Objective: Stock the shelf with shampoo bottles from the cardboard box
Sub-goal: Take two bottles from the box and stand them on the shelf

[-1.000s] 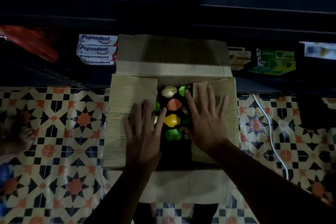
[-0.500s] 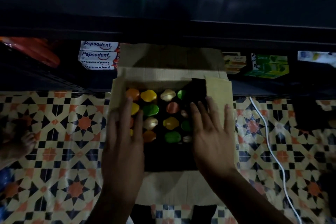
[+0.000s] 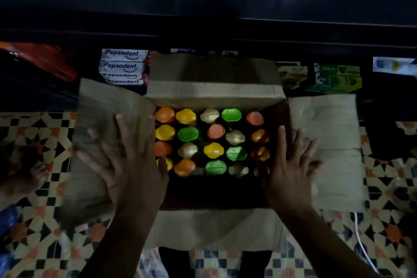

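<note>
We found the left hand (image 3: 126,160) spread flat, fingers straight and grasping nothing, pressing down the left flap (image 3: 101,124) of the box (image 3: 214,88), while the right hand (image 3: 291,165) lay likewise flat and released over the right wall and the right flap (image 3: 327,146). The box stood open on the tiled floor (image 3: 40,244) before the shelf (image 3: 225,36), all four flaps folded out. Inside, we noted bottles (image 3: 213,150) upright in close rows, showing orange, yellow, green, cream and bronze caps, with the near strip dark.

Head camera looks steeply down (close) over cardboard box (image 3: 214,88).
</note>
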### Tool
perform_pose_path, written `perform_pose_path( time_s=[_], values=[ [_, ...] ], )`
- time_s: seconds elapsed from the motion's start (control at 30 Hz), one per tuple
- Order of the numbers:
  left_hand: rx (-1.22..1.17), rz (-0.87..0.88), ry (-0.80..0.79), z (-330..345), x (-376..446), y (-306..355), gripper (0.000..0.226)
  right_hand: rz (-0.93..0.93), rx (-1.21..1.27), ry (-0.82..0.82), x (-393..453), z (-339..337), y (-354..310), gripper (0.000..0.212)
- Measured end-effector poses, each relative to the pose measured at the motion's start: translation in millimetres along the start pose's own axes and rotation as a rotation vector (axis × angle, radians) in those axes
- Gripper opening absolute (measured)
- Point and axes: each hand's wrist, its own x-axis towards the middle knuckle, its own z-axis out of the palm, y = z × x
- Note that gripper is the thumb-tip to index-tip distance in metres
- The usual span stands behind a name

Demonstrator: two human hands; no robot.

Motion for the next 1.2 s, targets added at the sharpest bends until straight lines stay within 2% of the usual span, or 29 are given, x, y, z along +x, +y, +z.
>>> perform_pose_path(
  time_s=[0.2,0.37,0.47,0.63,0.77,0.9,1.0,1.13,1.2],
  values=[
    [-0.169,0.075,-0.102,34,4,4,0.098,-0.062,0.209,-0.049,6,4,6,0.104],
    [-0.184,0.107,-0.124,42,4,2,0.097,-0.049,0.184,-0.057,7,1,4,0.105],
    [-0.163,0.113,-0.082,42,4,2,0.093,-0.053,0.118,-0.027,9,2,-1,0.103],
    [-0.169,0.289,-0.002,55,14,5,0.086,-0.357,0.001,0.117,22,8,-39,0.086],
    [-0.174,0.254,-0.009,60,37,13,0.085,-0.588,-0.038,0.170,40,20,-87,0.066],
    [-0.216,0.188,0.024,69,73,20,0.066,-0.679,-0.117,0.173,71,30,-122,0.061],
    [-0.166,0.172,0.043,79,94,26,0.059,-0.740,-0.167,0.190,88,39,-138,0.049],
    [-0.028,0.213,0.044,86,118,29,0.046,-0.803,-0.159,0.179,104,52,-143,0.038],
    [-0.037,0.245,0.031,88,127,28,0.039,-0.806,-0.200,0.196,110,54,-145,0.042]
  ],
)
